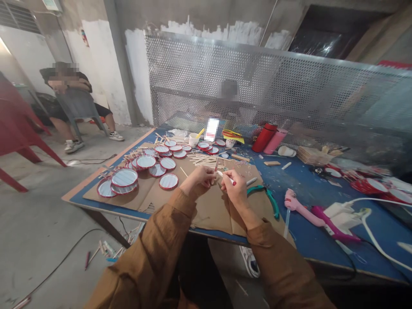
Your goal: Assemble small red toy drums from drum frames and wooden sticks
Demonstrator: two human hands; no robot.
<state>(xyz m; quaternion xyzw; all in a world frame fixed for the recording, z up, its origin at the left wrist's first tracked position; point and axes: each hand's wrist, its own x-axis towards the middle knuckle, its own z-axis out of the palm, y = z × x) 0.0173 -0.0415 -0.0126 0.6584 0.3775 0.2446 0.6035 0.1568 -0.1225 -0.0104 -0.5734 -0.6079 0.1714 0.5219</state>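
My left hand (200, 179) is closed, its fingertips pinching a small, thin stick (216, 165) held upright above the cardboard sheet (206, 214). My right hand (237, 189) grips a white marker pen (220, 174) with a red end, its tip pointing left at the stick. Whether the tip touches the stick is too small to tell. Behind the hands lie several loose flat wooden sticks (204, 160). To the left are several round discs with red rims (168, 181), some stacked in overlapping piles (124, 177).
Right of my hands lie a green curved band (272, 201), a pink glue gun (302, 208) and a magenta power strip (336, 227) with white plugs. A red bottle (264, 137) and a pink bottle (275, 141) stand before the perforated metal screen (193, 64). A person sits far left.
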